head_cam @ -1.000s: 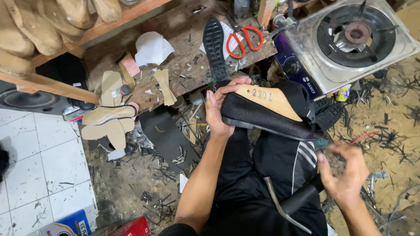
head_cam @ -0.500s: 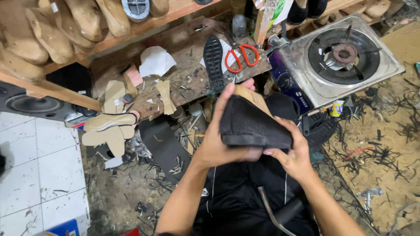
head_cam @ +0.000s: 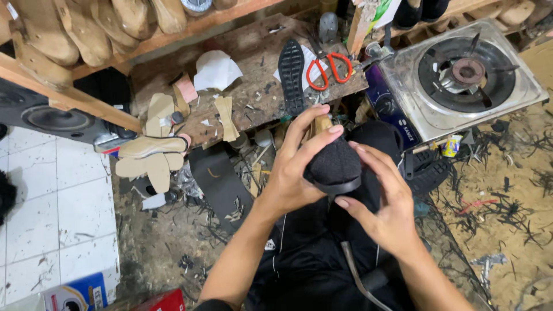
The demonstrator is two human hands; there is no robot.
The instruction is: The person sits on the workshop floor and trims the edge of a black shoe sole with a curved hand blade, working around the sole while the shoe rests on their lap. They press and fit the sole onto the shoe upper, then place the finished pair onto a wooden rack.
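I am clasping the black fabric shoe upper [head_cam: 334,164] over my lap between both hands, its long axis pointing away towards the worn wooden workboard [head_cam: 247,86], left hand [head_cam: 296,170] wrapping its near-left side, right hand [head_cam: 386,201] cupping underneath.

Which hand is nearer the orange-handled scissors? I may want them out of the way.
Left. The left hand grips the black shoe, fingertips reaching up just below the scissors. The right hand holds the shoe lower down, farther away.

My left grip [head_cam: 296,173] and right grip [head_cam: 383,201] meet at frame centre, fingers curled closed, forearms rising from the bottom edge.
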